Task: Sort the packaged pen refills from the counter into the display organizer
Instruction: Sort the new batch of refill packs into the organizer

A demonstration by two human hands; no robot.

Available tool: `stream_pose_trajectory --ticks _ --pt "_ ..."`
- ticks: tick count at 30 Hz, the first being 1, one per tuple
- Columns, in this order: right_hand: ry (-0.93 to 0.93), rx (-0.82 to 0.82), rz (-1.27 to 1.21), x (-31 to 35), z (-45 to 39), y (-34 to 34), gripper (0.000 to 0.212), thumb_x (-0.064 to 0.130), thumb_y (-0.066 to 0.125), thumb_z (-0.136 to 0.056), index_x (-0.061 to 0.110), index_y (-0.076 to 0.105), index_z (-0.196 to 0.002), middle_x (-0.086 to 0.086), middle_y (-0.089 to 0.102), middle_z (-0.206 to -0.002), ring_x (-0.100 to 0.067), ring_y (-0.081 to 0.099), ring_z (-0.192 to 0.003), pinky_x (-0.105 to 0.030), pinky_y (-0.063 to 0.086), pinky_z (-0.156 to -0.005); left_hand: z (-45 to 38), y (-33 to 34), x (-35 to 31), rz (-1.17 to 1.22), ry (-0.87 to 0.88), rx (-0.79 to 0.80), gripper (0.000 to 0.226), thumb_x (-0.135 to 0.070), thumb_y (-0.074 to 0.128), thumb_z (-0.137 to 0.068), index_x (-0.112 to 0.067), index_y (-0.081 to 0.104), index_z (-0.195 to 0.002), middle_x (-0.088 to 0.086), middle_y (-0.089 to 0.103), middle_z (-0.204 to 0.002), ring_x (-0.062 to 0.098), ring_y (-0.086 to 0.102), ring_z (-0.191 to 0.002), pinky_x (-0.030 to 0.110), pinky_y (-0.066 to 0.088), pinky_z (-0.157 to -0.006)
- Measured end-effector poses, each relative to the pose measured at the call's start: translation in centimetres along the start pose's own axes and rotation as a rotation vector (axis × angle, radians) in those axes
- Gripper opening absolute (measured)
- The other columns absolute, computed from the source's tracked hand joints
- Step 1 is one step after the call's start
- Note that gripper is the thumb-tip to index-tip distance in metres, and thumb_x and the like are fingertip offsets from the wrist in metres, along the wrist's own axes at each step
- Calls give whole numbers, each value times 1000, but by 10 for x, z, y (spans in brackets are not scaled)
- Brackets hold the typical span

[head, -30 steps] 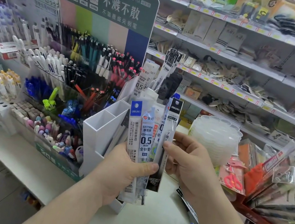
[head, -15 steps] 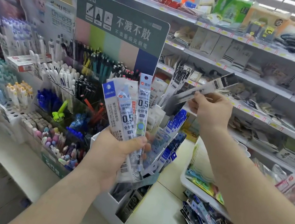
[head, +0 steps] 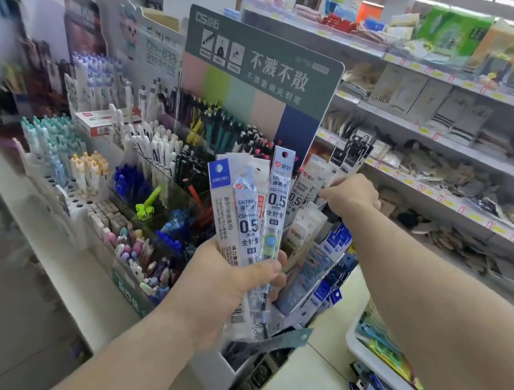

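White organizer (head: 227, 372) walls are mostly hidden behind our left hand (head: 226, 286), which grips a fan of clear refill packs (head: 251, 228) printed 0.5. Behind the organizer, our right hand (head: 352, 195) pinches a black-headed pack (head: 351, 152) at its rear slots; the print is blurred.

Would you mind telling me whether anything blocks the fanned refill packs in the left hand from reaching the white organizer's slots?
Nothing visible blocks them. The left hand grips the clear-and-white refill packs directly in front of the white tiered organizer. The right hand is at a rear slot, among the black packs, off to the side.
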State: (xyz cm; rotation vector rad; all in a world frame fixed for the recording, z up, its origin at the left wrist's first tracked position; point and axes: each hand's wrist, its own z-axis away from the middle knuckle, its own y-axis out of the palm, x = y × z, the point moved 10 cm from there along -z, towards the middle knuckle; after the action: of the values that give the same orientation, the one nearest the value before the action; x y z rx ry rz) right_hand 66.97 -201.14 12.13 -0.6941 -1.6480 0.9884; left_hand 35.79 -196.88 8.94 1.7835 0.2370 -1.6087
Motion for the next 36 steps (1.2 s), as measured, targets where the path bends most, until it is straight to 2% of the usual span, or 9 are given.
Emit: stream_pose_trajectory --ticks 5,7,9,12,15,20,24,28,36 --pt "-93 -89 -42 13 17 -17 11 36 73 -81 24 74 -81 -1 71 -104 -22 65 -91 -29 46 -73 3 4 7 -1 -31 33 25 9 66 -84 -8 67 -103 8 76 -85 19 72 -71 21 56 -60" --pt "-137 -191 -246 13 41 -39 10 33 68 -84 25 73 -87 -2 70 -109 -20 64 -94 -29 49 -80 4 8 12 -22 -53 61 24 8 66 -84 -7 68 -103 8 76 -86 19 72 -71 24 57 -62" --pt "-137 -219 -580 5 77 -53 13 28 66 -89 19 70 -81 -1 71 -90 -16 63 -80 -28 48 -74 5 12 19 -43 -76 84 24 7 68 -83 -8 68 -102 7 76 -87 19 72 -73 26 58 -66" --pt "-53 -53 -958 -11 141 -49 23 24 65 -94 14 69 -73 7 54 -54 -8 45 -50 -20 42 -52 8 20 30 -45 -113 120 26 4 70 -82 -11 68 -103 9 77 -89 21 74 -76 27 58 -65" --pt "-16 201 -992 -21 201 -29 20 32 70 -90 16 69 -78 10 53 -54 -3 43 -45 -17 35 -49 13 31 38 -23 -142 168 31 1 74 -75 -9 69 -103 14 76 -91 26 73 -77 33 61 -66" --pt "-17 399 -974 -34 252 -11 16 12 81 -81 13 73 -95 -2 77 -84 -18 70 -68 -35 54 -53 19 52 56 -22 -191 296 42 8 75 -69 -18 75 -103 19 74 -100 33 70 -85 51 58 -79" --pt "3 359 -984 -53 254 -15 17 -2 75 -82 12 75 -91 -2 78 -84 -13 72 -68 -26 55 -53 26 66 75 20 -273 442 50 4 63 -65 -12 72 -111 23 72 -101 30 70 -83 37 59 -69" --pt "8 316 -1002 -72 253 -16 11 1 75 -83 10 76 -90 -6 78 -88 -18 74 -76 -31 57 -65 26 65 84 63 -319 424 52 4 58 -63 -5 67 -114 23 73 -101 32 73 -85 40 61 -66" --pt "89 270 -1112 -99 255 -10 16 0 68 -88 7 76 -100 -10 77 -99 -31 73 -95 -48 57 -85 24 53 94 -144 -264 302 42 -5 78 -74 -16 68 -113 7 76 -104 26 73 -98 45 57 -87"
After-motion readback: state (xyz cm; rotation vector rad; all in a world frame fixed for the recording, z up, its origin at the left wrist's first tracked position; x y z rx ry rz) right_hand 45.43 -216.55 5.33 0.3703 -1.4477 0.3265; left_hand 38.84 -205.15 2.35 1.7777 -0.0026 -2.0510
